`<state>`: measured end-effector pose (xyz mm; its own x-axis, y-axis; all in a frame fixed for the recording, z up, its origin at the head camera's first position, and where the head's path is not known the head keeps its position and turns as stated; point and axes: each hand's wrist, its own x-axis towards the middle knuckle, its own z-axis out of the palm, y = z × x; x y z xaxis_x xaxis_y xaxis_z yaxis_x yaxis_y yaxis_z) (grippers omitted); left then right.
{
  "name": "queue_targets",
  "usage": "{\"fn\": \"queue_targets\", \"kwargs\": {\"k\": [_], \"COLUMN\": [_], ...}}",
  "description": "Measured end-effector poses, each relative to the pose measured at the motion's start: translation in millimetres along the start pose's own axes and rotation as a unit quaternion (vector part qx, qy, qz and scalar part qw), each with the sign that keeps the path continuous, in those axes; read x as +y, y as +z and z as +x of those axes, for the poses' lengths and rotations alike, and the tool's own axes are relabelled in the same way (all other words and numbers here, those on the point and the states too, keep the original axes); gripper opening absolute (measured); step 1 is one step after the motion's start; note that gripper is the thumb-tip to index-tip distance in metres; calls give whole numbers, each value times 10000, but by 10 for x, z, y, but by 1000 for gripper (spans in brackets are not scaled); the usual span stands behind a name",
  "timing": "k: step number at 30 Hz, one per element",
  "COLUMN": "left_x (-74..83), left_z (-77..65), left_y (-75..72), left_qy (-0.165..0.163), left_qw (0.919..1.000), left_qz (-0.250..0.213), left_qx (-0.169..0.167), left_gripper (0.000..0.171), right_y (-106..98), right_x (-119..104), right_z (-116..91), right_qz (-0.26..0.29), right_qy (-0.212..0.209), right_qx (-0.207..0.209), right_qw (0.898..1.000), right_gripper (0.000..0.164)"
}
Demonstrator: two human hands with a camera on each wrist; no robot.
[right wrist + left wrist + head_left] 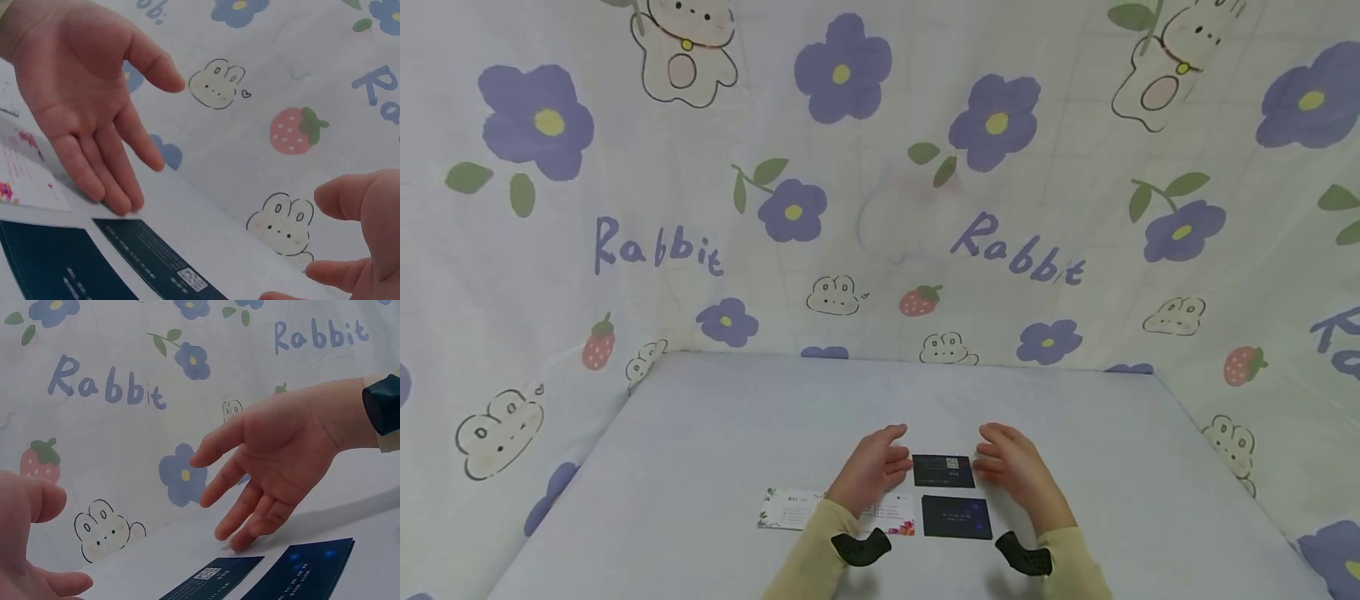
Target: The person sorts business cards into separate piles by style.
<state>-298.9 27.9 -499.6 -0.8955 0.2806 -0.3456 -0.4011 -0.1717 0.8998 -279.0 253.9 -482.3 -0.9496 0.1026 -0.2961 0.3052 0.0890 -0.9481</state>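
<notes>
A dark card with a small QR code (pixel 943 472) lies flat on the white table between my two hands. My left hand (pixel 874 467) is at its left edge, palm turned inward and fingers relaxed, holding nothing. On the other side my right hand (pixel 1011 468) faces it with loosely bent fingers, also holding nothing; its fingertips come down near the card in the left wrist view. Just nearer to me lies a second dark card (pixel 957 517) with blue spots. White printing with flowers, on paper cards (pixel 895 512), shows below my left hand, partly covered by that wrist.
The table (pixel 715 433) is covered in white cloth. Behind it and at both sides hangs a curtain (pixel 865 158) printed with rabbits, purple flowers and strawberries. Each wrist wears a black band (pixel 861 548).
</notes>
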Motion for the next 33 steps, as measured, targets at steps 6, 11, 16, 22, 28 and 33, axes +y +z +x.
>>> {"fn": "queue_targets", "kwargs": {"k": [6, 11, 16, 22, 28, 33], "left_x": [19, 23, 23, -4, -33, -50], "left_z": [-20, -22, -18, -3, 23, 35], "left_y": [7, 10, 10, 0, -4, -10], "left_qy": [-9, -12, 15, 56, 98, 94], "left_qw": [10000, 9999, 9999, 9999, 9999, 9998], "left_qz": [5, -116, -115, -124, -118, -187], "left_qx": [26, -39, -15, -40, -4, 70], "left_gripper": [77, 75, 72, 73, 75, 73], "right_y": [-6, 2, -2, 7, 30, 41], "right_x": [1, 24, 42, 49, 31, 19], "right_z": [-13, 13, 40, 35, 13, -2], "right_qz": [-76, 170, 356, 447, 427, 438], "right_qy": [85, 192, 250, 189, 138, 134], "right_qx": [-300, -284, -221, -213, -220, -188], "right_qw": [9995, 9993, 9988, 9986, 9988, 9988], "right_gripper": [67, 68, 70, 70, 71, 70]}}
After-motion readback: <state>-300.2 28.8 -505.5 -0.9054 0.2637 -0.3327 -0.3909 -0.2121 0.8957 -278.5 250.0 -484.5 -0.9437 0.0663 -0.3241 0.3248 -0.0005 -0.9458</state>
